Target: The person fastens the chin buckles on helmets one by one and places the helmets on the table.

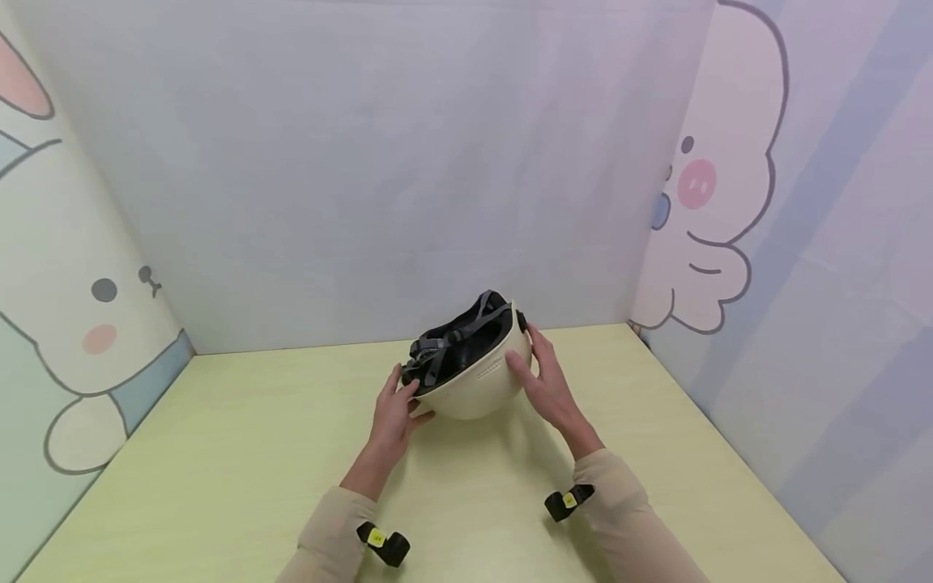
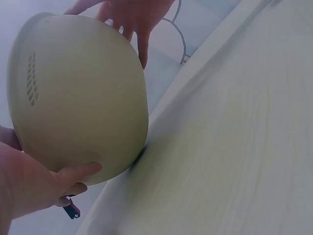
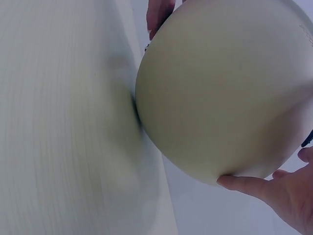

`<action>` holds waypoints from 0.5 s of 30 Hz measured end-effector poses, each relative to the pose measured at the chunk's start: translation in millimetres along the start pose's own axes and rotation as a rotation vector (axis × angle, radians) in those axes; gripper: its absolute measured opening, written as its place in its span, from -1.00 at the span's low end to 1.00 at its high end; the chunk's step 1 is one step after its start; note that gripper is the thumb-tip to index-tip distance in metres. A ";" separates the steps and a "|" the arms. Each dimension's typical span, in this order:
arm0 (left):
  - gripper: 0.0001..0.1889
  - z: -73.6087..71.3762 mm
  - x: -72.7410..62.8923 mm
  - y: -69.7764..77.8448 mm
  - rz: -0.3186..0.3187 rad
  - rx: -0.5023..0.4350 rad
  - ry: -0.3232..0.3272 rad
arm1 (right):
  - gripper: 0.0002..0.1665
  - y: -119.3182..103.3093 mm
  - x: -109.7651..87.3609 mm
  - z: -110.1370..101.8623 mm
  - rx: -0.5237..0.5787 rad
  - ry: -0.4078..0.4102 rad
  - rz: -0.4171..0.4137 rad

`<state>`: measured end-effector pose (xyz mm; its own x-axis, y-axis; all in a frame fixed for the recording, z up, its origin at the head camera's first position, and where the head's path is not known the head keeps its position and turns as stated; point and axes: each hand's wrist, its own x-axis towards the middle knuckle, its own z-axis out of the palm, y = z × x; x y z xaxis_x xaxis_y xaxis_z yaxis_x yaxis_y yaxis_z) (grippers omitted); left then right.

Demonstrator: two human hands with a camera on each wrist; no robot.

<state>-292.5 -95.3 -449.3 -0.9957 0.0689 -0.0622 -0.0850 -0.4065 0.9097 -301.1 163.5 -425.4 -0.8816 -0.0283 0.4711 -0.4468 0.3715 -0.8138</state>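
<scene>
A cream helmet is turned upside down and tilted, its opening facing up and to the left. Dark straps with a buckle lie across the black lining. My left hand grips the left end of the rim, with a finger spread under the shell in the left wrist view. On the opposite side, my right hand holds the shell, thumb on its outer face and fingers behind the edge. The rounded crown meets the tabletop at a dark contact shadow in the right wrist view. Vent slots mark the shell.
A pale yellow-green table spreads around the helmet. Behind it stands a plain light wall, with cartoon-printed panels at the sides. Black devices are strapped on both sleeves.
</scene>
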 end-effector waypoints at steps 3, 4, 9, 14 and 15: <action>-0.31 1.8 0.4 -1.2 -0.014 -0.081 -0.010 | -0.15 -2.1 0.4 0.1 0.000 -0.007 -0.011; -0.31 2.2 0.3 -1.3 -0.015 -0.097 -0.011 | -0.15 -2.3 0.4 0.0 0.000 -0.010 -0.013; -0.32 1.6 -0.8 0.0 0.000 -0.109 -0.011 | -0.14 -1.1 -0.6 -2.2 0.007 -0.034 0.006; -0.34 2.7 -3.7 6.2 0.031 -0.035 0.017 | -0.13 0.9 -2.8 -6.0 -0.001 -0.036 0.065; -0.35 3.0 -4.6 7.8 0.037 -0.012 0.026 | -0.13 1.5 -3.2 -6.8 -0.005 -0.033 0.074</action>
<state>-288.4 -96.0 -440.7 -0.9988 0.0298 -0.0395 -0.0483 -0.4192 0.9066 -297.9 170.5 -425.8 -0.9167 -0.0316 0.3982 -0.3797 0.3785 -0.8441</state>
